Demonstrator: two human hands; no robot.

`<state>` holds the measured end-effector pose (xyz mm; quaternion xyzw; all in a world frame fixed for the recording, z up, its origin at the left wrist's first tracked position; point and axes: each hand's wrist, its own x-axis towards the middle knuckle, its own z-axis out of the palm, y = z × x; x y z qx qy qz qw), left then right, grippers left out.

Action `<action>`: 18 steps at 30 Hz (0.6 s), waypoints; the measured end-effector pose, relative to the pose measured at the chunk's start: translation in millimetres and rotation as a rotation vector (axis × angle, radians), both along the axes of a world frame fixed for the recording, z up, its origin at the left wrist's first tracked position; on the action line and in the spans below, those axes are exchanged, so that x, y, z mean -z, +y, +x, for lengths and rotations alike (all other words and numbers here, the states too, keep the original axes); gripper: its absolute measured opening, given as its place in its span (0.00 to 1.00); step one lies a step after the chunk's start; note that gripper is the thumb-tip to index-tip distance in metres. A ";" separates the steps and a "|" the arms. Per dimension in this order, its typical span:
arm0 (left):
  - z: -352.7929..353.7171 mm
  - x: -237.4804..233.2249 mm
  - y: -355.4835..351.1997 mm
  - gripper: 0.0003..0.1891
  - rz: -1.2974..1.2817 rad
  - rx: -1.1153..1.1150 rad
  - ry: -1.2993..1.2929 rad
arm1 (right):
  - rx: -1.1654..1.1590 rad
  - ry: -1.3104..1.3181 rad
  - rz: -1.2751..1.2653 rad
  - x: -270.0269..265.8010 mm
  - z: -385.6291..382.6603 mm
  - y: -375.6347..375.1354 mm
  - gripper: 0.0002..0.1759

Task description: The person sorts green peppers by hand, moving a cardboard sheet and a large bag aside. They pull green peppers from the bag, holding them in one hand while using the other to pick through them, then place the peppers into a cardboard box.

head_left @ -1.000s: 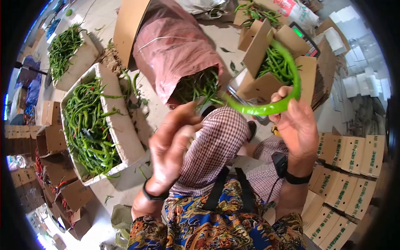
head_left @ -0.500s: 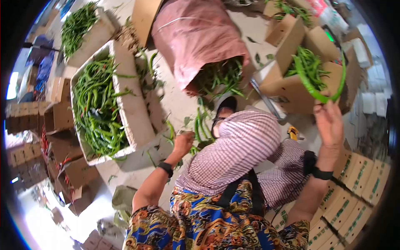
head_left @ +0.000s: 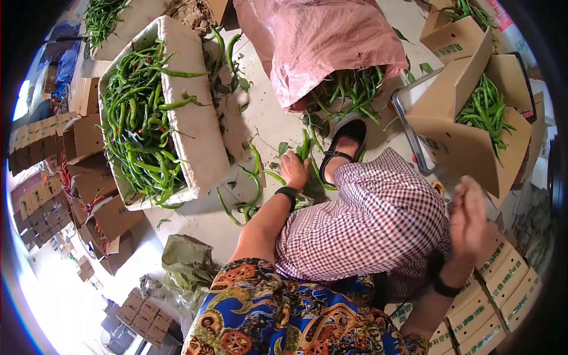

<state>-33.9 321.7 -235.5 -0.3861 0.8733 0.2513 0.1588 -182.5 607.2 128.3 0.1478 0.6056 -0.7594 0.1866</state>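
Observation:
My left hand (head_left: 294,170) is low over the floor beside the sandal, its fingers curled down at a long green chili pepper (head_left: 305,145); the fingertips are partly hidden. More loose green chili peppers (head_left: 255,171) and leaves lie around that hand. My right hand (head_left: 467,219) is raised above the right knee, somewhat blurred, with its fingers stretched out and nothing in it. Beyond it stands an open cardboard box (head_left: 452,139) with green chili peppers (head_left: 485,109) inside.
A white foam box (head_left: 198,118) heaped with green peppers stands on the left. A pink woven sack (head_left: 331,44) lies ahead, peppers showing at its mouth. Printed cartons (head_left: 491,296) are stacked at lower right. Crumpled green cloth (head_left: 188,260) lies at lower left.
The long curved pepper has left my right hand, which has drawn back from the cardboard box toward my knee. My left hand has moved forward and right, nearer the sandal. The view has shifted.

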 end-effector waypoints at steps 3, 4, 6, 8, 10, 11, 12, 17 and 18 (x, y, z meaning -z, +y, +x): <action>7.3 14.2 -6.3 0.22 -0.016 -0.024 -0.020 | -0.255 0.090 0.510 10.4 17.9 -42.5 0.17; 13.8 19.9 -13.6 0.22 -0.019 -0.024 -0.026 | -0.138 -0.044 0.304 15.1 19.2 -50.1 0.17; 28.0 28.5 -30.3 0.20 0.176 -0.115 0.168 | -0.023 -0.182 0.091 19.2 17.7 -55.9 0.17; 33.1 5.9 -49.3 0.16 0.432 -0.258 0.279 | -0.093 -0.167 0.138 19.6 16.8 -57.9 0.17; 34.4 -32.5 -68.5 0.10 0.984 -0.583 0.376 | -0.020 -0.204 0.047 31.2 12.7 -51.9 0.15; 35.8 -51.5 -82.2 0.04 1.175 -0.636 0.378 | -0.036 -0.220 0.032 34.0 10.4 -51.3 0.15; 36.5 -63.7 -90.7 0.04 1.165 -0.642 0.385 | -0.053 -0.238 0.019 35.5 10.2 -53.4 0.15; 60.9 -29.6 -108.9 0.06 0.906 -0.523 0.240 | -0.340 0.131 0.045 36.8 36.8 -50.5 0.23; 70.5 -10.5 -112.1 0.09 0.749 -0.428 0.064 | -0.530 0.283 0.493 53.6 58.0 -22.4 0.28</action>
